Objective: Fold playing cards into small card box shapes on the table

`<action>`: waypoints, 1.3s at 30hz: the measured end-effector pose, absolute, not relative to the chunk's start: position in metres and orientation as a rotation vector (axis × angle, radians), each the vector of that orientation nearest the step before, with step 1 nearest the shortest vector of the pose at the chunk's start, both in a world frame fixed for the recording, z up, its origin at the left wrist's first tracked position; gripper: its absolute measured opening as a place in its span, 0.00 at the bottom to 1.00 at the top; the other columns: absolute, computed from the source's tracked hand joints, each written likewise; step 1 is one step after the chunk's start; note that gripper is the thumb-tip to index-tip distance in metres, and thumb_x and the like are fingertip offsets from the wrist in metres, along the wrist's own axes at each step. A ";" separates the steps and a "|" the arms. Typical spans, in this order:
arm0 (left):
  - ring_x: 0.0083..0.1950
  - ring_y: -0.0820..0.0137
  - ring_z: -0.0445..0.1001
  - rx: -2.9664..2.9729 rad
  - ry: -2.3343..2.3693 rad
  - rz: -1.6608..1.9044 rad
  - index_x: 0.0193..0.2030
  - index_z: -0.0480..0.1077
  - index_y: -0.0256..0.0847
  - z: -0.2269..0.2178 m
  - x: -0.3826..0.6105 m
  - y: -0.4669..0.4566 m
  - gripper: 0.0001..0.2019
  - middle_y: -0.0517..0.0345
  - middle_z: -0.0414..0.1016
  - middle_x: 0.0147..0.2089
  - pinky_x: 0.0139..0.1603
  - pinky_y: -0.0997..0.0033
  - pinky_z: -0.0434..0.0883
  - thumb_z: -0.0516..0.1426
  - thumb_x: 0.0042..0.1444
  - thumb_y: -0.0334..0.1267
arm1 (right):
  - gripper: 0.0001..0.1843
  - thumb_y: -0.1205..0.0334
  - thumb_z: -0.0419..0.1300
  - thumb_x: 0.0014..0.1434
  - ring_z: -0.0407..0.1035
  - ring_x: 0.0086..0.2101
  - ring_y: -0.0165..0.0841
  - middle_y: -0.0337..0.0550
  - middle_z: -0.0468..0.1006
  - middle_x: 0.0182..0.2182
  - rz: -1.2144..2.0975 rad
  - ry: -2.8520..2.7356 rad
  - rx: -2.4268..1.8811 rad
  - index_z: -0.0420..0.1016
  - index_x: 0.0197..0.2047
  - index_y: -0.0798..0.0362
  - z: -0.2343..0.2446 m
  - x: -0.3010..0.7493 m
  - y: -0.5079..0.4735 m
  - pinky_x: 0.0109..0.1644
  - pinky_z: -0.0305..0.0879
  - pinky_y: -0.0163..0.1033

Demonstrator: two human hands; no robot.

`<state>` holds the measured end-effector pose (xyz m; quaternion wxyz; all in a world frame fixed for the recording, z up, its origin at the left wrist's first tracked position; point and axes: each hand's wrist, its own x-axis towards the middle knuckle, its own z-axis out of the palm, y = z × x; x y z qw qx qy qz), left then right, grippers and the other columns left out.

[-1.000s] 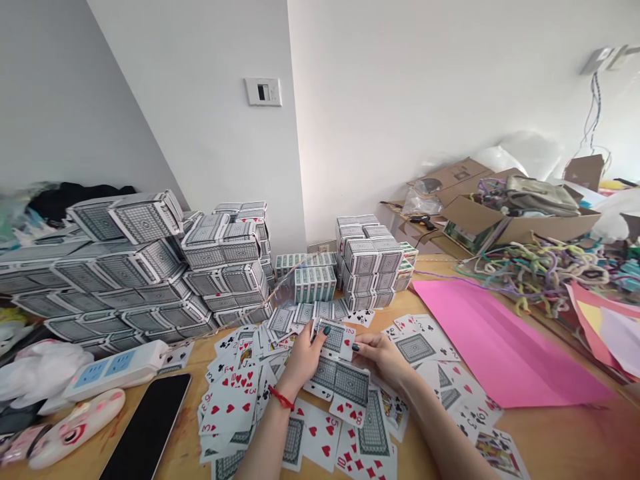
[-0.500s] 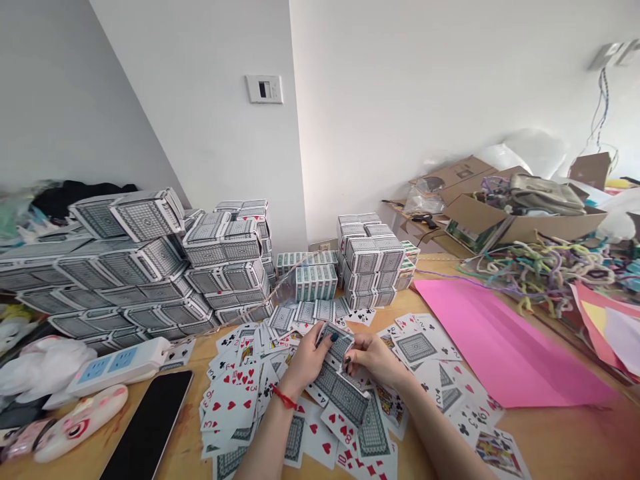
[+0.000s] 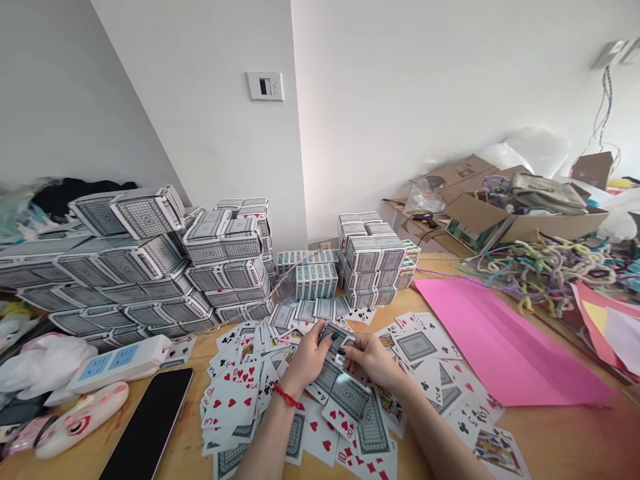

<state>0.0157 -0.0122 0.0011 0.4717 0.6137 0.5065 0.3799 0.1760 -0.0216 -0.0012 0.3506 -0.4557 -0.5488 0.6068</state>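
Observation:
My left hand (image 3: 311, 357), with a red string bracelet (image 3: 286, 397) at the wrist, grips a grey-backed playing card (image 3: 332, 331) between thumb and fingers. From the other side, the fingertips of my right hand (image 3: 371, 360) press on the same card, dark nails showing. Just below, two joined grey-backed card panels (image 3: 344, 393) stretch toward the lower right and seem connected to the held card; the join is partly under my fingers. A small shiny patch shows by my right fingertips. Loose playing cards (image 3: 230, 403) lie face up and face down around both hands.
Stacked blocks of folded cards (image 3: 145, 260) stand at the left, with a smaller stack (image 3: 375, 260) behind my hands. Green card packs (image 3: 317, 282) sit between. A phone (image 3: 150, 427) and power strip (image 3: 120, 363) lie left; pink paper (image 3: 495, 340) and a cardboard box (image 3: 525, 223) are right.
My right fingers have shifted slightly left across the held card, and a shiny patch now shows beside them. My left hand keeps nearly the same place.

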 end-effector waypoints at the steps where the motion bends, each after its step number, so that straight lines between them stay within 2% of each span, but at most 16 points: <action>1: 0.55 0.62 0.61 1.505 1.232 0.934 0.50 0.61 0.41 0.002 0.016 -0.012 0.18 0.50 0.65 0.53 0.53 0.66 0.59 0.50 0.54 0.45 | 0.14 0.51 0.57 0.48 0.61 0.14 0.26 0.35 0.70 0.15 1.554 -1.416 -1.199 0.66 0.25 0.54 -0.002 0.175 -0.022 0.18 0.56 0.31; 4: 0.53 0.63 0.63 1.512 1.209 0.961 0.48 0.62 0.42 0.007 0.018 -0.014 0.16 0.52 0.67 0.51 0.52 0.68 0.60 0.50 0.54 0.44 | 0.12 0.54 0.56 0.49 0.58 0.13 0.25 0.34 0.68 0.13 1.461 -1.400 -1.270 0.65 0.24 0.54 -0.006 0.172 -0.022 0.16 0.51 0.30; 7: 0.46 0.66 0.68 1.539 1.134 0.938 0.43 0.64 0.42 0.015 0.020 -0.017 0.13 0.55 0.70 0.43 0.47 0.68 0.63 0.48 0.55 0.44 | 0.10 0.58 0.57 0.48 0.57 0.12 0.24 0.33 0.66 0.11 1.381 -1.385 -1.313 0.63 0.20 0.54 -0.006 0.170 -0.022 0.16 0.50 0.30; 9: 0.43 0.66 0.69 1.545 1.119 0.909 0.42 0.64 0.42 0.019 0.020 -0.019 0.13 0.56 0.71 0.40 0.45 0.68 0.65 0.50 0.53 0.45 | 0.11 0.61 0.56 0.47 0.56 0.12 0.24 0.33 0.65 0.09 1.387 -1.362 -1.326 0.62 0.18 0.54 -0.005 0.169 -0.022 0.16 0.49 0.30; 13: 0.46 0.63 0.68 1.543 1.159 0.854 0.47 0.61 0.42 0.020 0.019 -0.020 0.22 0.54 0.70 0.45 0.45 0.67 0.65 0.59 0.44 0.41 | 0.11 0.61 0.54 0.46 0.51 0.09 0.23 0.32 0.61 0.07 1.467 -1.266 -1.348 0.60 0.16 0.53 -0.004 0.169 -0.021 0.13 0.44 0.30; 18: 0.51 0.59 0.65 1.559 1.175 0.842 0.52 0.59 0.39 0.017 0.017 -0.019 0.28 0.48 0.67 0.51 0.49 0.62 0.62 0.61 0.42 0.39 | 0.13 0.59 0.55 0.46 0.51 0.09 0.23 0.33 0.61 0.06 1.447 -1.239 -1.352 0.60 0.16 0.54 -0.007 0.168 -0.022 0.13 0.43 0.31; 25: 0.51 0.60 0.65 1.589 1.192 0.897 0.51 0.60 0.40 0.012 0.020 -0.019 0.26 0.49 0.67 0.50 0.50 0.63 0.62 0.59 0.43 0.40 | 0.21 0.49 0.53 0.50 0.51 0.08 0.22 0.34 0.62 0.06 1.531 -1.277 -1.278 0.59 0.15 0.53 -0.002 0.171 -0.022 0.12 0.43 0.30; 30: 0.49 0.63 0.67 1.570 1.118 0.923 0.49 0.62 0.41 0.015 0.021 -0.018 0.19 0.52 0.69 0.49 0.49 0.66 0.63 0.55 0.49 0.40 | 0.24 0.40 0.48 0.51 0.52 0.09 0.23 0.34 0.64 0.08 1.548 -1.327 -1.276 0.60 0.18 0.53 -0.003 0.175 -0.020 0.12 0.44 0.29; 34: 0.48 0.65 0.67 1.517 1.031 0.953 0.47 0.65 0.40 0.021 0.020 -0.016 0.16 0.53 0.70 0.47 0.50 0.67 0.63 0.48 0.55 0.42 | 0.22 0.42 0.52 0.50 0.56 0.12 0.25 0.33 0.65 0.10 1.439 -1.339 -1.279 0.62 0.21 0.53 -0.003 0.174 -0.020 0.15 0.50 0.30; 39: 0.43 0.64 0.69 1.520 1.082 0.943 0.46 0.67 0.40 0.020 0.020 -0.015 0.16 0.53 0.72 0.43 0.46 0.65 0.65 0.47 0.55 0.42 | 0.15 0.50 0.59 0.46 0.57 0.14 0.25 0.33 0.65 0.14 1.381 -1.371 -1.234 0.68 0.27 0.55 0.004 0.174 -0.023 0.17 0.53 0.31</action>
